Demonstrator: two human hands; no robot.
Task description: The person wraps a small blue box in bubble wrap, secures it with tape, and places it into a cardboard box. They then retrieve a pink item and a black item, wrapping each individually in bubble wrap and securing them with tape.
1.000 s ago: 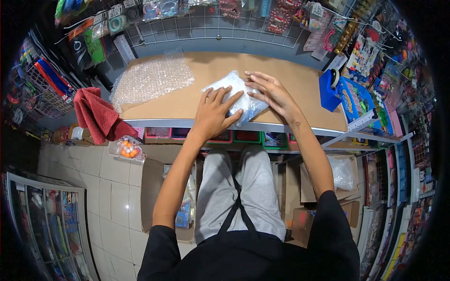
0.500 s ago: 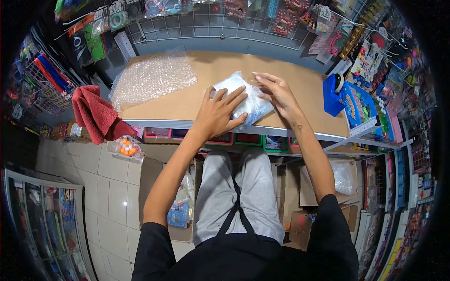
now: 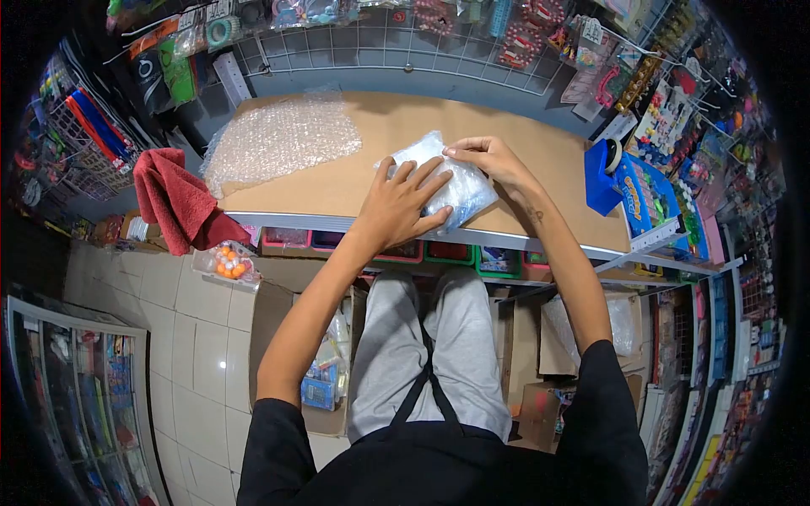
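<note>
A bubble-wrapped package (image 3: pixel 466 192), whitish with some blue showing through, lies on the brown tabletop close to its front edge. My left hand (image 3: pixel 407 201) rests flat on the package's left side, fingers spread. At the package's upper right edge, my right hand (image 3: pixel 496 164) has thumb and forefinger closed together, their tips touching the wrap. Whatever thin thing may be between those fingertips is too small to make out. To the left on the table, a loose sheet of bubble wrap (image 3: pixel 283 139) is spread out.
A blue tape dispenser (image 3: pixel 601 181) stands at the table's right end, beside a blue box (image 3: pixel 645 198) of small goods. A red cloth (image 3: pixel 179 202) hangs over the left corner. Packaged goods hang on a wire grid behind. Cardboard boxes (image 3: pixel 274 337) flank my legs below.
My right hand has come down and left, its raised fingertips now meeting the package's upper edge. My left hand stays pressed on the package. The view has shifted slightly.
</note>
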